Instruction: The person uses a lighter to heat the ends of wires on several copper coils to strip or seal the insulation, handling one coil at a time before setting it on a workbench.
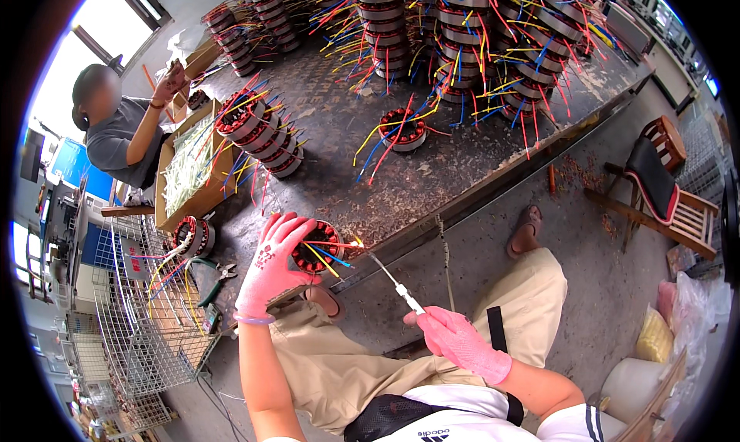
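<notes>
My left hand (275, 266), in a pink glove, grips a motor stator (312, 251) at the table's near edge. The stator has red windings, and its red, blue and yellow lead wires (327, 255) stick out to the right. My right hand (462, 340), also gloved in pink, is closed round a white-handled tool with a thin metal tip (401, 292). That tip points up-left at the wire ends, where a small bright orange glow shows; whether metal and wire touch, I cannot tell.
Stacked stators (385, 33) crowd the table's far side, with one single stator (402, 130) nearer. A leaning stack (262, 137) stands beside a cardboard box of pale sleeves (189, 161). Pliers (220, 280) and another stator (193, 236) lie left. A co-worker (127, 126) is far left; a wooden chair (655, 188), right.
</notes>
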Available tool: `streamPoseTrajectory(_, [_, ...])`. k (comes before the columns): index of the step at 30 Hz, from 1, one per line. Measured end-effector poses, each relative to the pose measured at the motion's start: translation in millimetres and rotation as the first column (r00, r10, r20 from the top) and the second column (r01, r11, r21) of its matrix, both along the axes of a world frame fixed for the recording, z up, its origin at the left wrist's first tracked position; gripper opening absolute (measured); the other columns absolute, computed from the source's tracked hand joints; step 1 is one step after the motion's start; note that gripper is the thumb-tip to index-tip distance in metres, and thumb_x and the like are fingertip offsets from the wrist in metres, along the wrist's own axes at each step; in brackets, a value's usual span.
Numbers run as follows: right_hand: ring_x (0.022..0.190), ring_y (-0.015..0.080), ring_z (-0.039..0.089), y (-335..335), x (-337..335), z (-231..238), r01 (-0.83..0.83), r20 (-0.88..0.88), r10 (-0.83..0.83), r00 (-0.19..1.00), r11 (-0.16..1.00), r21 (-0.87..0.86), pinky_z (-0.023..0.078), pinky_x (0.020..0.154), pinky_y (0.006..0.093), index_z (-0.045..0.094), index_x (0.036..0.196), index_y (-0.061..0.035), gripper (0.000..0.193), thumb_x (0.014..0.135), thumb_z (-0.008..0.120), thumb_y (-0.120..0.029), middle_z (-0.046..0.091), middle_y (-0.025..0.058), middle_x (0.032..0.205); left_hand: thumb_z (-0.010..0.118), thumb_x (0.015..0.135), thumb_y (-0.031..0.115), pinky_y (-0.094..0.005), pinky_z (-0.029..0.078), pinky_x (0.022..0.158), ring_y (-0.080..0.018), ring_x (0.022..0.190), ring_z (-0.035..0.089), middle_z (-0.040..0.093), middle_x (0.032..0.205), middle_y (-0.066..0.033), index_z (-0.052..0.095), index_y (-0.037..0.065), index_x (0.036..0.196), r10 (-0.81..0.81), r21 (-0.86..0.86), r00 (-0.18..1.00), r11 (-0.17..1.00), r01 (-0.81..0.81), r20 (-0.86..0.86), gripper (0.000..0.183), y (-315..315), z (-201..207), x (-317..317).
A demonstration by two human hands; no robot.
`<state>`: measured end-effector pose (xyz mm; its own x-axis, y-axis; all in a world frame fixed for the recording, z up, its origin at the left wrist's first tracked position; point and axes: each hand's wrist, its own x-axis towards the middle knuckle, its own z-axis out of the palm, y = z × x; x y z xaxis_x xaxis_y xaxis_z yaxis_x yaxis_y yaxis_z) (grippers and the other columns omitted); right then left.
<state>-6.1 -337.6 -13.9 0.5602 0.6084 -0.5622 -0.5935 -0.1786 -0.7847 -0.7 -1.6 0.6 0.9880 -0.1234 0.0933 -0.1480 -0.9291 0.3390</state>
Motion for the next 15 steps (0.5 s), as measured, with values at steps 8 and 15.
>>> streamPoseTrajectory(8, [0.055,0.0058,0.042,-0.1,-2.2,-5.9,0.027,-0.033,-0.027,0.999,0.999,0.021,0.034,0.050,0.0244,0.065,0.115,-0.0004,0.031,0.103,0.047,-0.022,0.044,-0.0019,0.061,0.090,0.047,0.020,-0.0485,0.025,0.121,-0.0340,0.138,0.039,0.053,0.138,-0.0109,0.055,0.011,0.135,-0.008,0.012,1.000,1.000,0.008,0.003,0.095,0.0,0.3,0.6])
streamPoseTrajectory(15, [0.054,0.0065,0.043,0.4,-3.7,-13.4,0.026,-0.031,-0.025,0.999,0.999,0.045,0.035,0.051,0.0254,0.065,0.116,-0.0009,0.032,0.102,0.047,-0.024,0.046,-0.0009,0.062,0.090,0.048,0.020,-0.0489,0.025,0.121,-0.0332,0.137,0.041,0.053,0.138,-0.0108,0.055,0.011,0.136,-0.019,0.015,1.000,1.000,0.019,0.010,0.095,-0.3,1.1,0.8])
